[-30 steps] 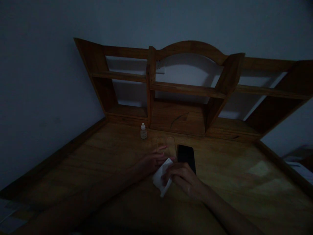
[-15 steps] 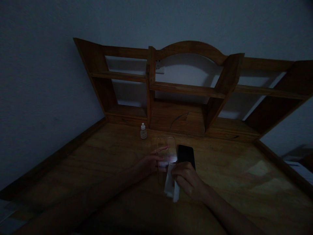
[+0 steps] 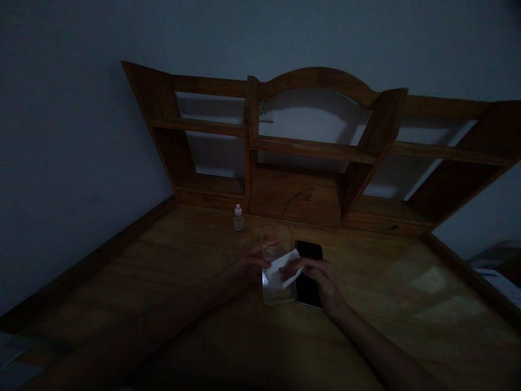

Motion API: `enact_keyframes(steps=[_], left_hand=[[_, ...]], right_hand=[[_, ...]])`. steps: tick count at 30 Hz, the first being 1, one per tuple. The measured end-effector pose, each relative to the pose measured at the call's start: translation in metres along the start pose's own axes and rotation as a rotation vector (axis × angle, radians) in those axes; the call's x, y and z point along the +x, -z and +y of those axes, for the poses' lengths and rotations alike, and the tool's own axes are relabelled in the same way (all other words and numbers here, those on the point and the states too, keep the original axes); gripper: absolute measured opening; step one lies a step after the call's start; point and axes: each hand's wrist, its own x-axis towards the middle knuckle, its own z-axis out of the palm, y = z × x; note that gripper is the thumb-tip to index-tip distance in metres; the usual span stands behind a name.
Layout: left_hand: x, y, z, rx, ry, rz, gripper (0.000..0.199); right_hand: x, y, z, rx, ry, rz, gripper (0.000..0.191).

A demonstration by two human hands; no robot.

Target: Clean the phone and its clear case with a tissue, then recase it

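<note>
The left hand (image 3: 253,263) grips the clear case (image 3: 280,296) by its left side, over the bench (image 3: 195,247) and just left of the dark phone (image 3: 310,296), while the right hand (image 3: 321,277) holds a white tissue (image 3: 275,274) against it. If the tissue is rubbed hard, the smooth case could twist out of that edge grip, or the thin paper could tear. The right hand, partly over the phone, might also nudge it.
</note>
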Motion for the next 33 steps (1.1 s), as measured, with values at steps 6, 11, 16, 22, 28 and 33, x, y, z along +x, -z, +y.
enact_keyframes(steps=[6,11,16,22,28,33], left_hand=[[0.001,0.000,-0.003,0.016,-0.027,-0.013,0.064],[0.000,-0.004,0.000,0.026,-0.070,-0.034,0.062],[0.003,-0.001,-0.005,-0.004,-0.067,0.006,0.061],[0.000,-0.001,-0.003,-0.018,-0.035,-0.053,0.063],[-0.003,-0.004,0.001,-0.011,-0.025,-0.090,0.067],[-0.004,-0.003,0.000,0.006,-0.031,-0.097,0.064]], right_hand=[[0.004,-0.002,-0.005,-0.063,0.034,0.043,0.033],[0.004,-0.002,-0.005,-0.140,0.073,0.002,0.033],[-0.002,-0.007,-0.005,-0.134,0.119,0.055,0.032],[-0.002,0.000,-0.002,-0.189,-0.024,0.694,0.027],[0.008,0.011,0.000,-0.262,-0.039,0.950,0.038],[0.005,-0.001,0.001,-0.384,0.010,0.568,0.038]])
